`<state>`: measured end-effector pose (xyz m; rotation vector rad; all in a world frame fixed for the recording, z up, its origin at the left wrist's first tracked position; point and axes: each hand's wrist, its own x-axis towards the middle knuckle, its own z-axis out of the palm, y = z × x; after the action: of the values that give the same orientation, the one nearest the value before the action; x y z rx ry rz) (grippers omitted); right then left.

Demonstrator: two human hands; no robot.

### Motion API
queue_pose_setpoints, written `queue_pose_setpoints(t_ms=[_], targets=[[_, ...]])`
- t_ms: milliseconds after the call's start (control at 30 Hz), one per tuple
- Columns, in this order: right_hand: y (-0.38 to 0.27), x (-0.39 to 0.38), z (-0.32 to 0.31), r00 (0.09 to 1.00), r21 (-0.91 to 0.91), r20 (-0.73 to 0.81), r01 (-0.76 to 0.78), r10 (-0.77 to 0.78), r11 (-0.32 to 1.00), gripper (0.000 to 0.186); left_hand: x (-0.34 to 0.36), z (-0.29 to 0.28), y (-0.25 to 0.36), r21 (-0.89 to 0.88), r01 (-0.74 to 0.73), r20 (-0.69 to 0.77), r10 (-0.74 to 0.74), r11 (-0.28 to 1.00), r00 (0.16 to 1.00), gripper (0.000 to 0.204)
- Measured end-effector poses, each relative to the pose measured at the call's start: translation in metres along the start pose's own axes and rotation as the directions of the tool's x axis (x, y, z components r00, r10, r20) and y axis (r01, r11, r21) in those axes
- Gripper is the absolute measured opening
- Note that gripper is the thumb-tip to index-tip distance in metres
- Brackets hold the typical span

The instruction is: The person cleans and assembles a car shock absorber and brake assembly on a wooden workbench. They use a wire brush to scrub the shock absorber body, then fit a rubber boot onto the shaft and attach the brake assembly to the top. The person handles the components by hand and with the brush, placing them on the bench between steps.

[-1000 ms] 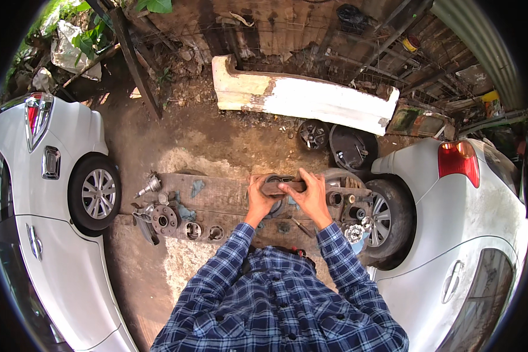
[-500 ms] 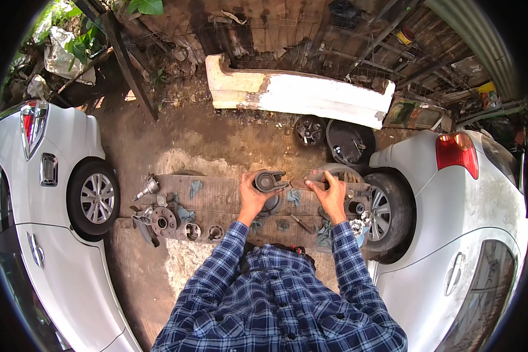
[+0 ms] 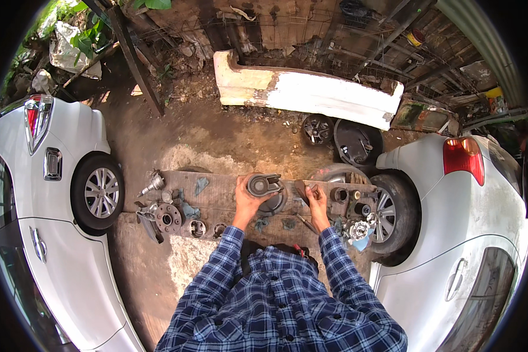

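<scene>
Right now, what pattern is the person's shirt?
Blue and white plaid on the shirt, shown in the head view.

Wooden board (image 3: 217, 193) on the ground between two cars (image 3: 47, 193) (image 3: 463, 234), metal parts (image 3: 167, 217) on it, bumper (image 3: 311, 91) behind

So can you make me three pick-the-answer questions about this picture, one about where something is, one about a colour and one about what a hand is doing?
1. Where do the metal parts lie?
A on a car roof
B on the wooden board
C in a bucket

2. What colour are the two cars?
A white
B red
C black

3. What is the left hand doing?
A hanging empty
B holding a round metal part
C resting on a tyre

Answers: 1 B, the parts sit along the board between the cars. 2 A, the left car and right car are both white. 3 B, its fingers wrap the part.
</scene>
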<state>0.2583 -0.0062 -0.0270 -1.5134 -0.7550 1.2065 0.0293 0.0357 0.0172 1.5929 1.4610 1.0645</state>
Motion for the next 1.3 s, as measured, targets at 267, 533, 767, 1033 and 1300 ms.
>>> queue_pose_setpoints(t_ms=[267, 533, 767, 1033, 1300], targets=[[0.026, 0.01, 0.023, 0.986, 0.212, 0.16, -0.085, 0.051, 0.974, 0.028, 0.007, -0.007, -0.004, -0.104, 0.101, 0.018, -0.1, 0.989, 0.995, 0.059], [0.039, 0.033, 0.036, 0.995, 0.405, 0.092, -0.071, 0.036, 0.911, 0.034, 0.012, -0.013, -0.015, -0.114, 0.086, -0.006, -0.087, 0.99, 0.996, 0.057], [0.05, 0.021, 0.045, 0.946, -0.039, 0.098, -0.306, 0.308, 0.951, 0.049, 0.013, -0.012, -0.017, -0.227, 0.143, -0.022, -0.151, 0.964, 0.988, 0.061], [0.032, 0.024, 0.043, 0.982, 0.012, 0.074, -0.173, 0.172, 0.985, 0.036, 0.017, -0.011, -0.012, -0.101, 0.097, -0.031, -0.101, 0.99, 0.994, 0.058], [0.044, 0.029, 0.011, 0.959, -0.039, 0.069, -0.272, 0.274, 0.961, 0.086, 0.018, -0.007, -0.011, -0.012, 0.066, -0.055, -0.067, 0.998, 0.996, 0.057]])
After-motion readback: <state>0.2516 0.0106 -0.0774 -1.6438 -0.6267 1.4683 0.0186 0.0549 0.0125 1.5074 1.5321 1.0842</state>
